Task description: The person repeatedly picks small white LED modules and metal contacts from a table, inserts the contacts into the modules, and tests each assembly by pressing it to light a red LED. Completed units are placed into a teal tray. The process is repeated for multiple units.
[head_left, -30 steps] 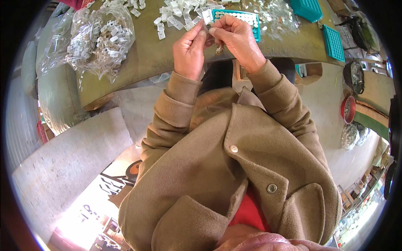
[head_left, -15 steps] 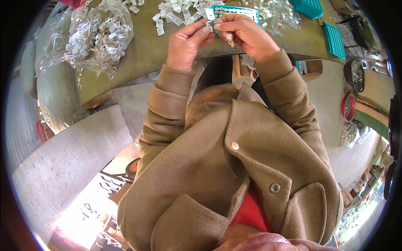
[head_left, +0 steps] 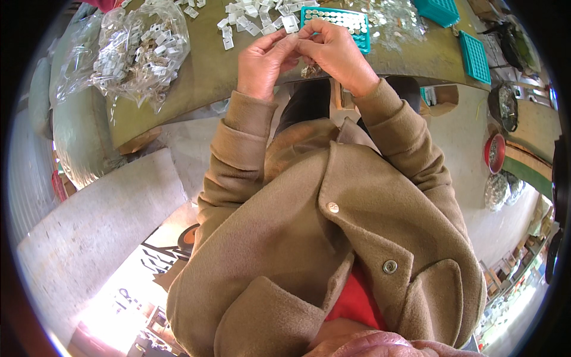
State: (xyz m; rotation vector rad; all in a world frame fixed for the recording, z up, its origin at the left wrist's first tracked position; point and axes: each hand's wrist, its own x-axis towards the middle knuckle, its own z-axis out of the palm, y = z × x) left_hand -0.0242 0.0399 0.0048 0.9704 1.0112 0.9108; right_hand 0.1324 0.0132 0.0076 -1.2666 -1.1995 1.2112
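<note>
My left hand (head_left: 262,64) is closed at the fingertips by a small white plastic housing (head_left: 290,24), which it pinches at the near end. My right hand (head_left: 338,56) meets it from the right, thumb and fingers bent together and touching the left fingertips. What lies between the fingertips is hidden. Below the right palm shows a cluster of small shiny brownish pieces (head_left: 310,71), held in the curled fingers. Just behind the hands, a teal tray (head_left: 364,43) carries rows of round whitish pieces. Loose white plastic housings (head_left: 253,13) lie heaped to its left.
A clear bag (head_left: 178,53) full of white housings sits at the table's left. Small clear pieces (head_left: 395,27) are scattered right of the tray. Two more teal trays, one at the back (head_left: 439,11) and one at the right edge (head_left: 474,58), rest on the olive table (head_left: 208,77).
My right hand has moved left and turned palm-down against the left fingertips. The white housing has tipped slightly leftward. The shiny cluster now shows lower and less.
</note>
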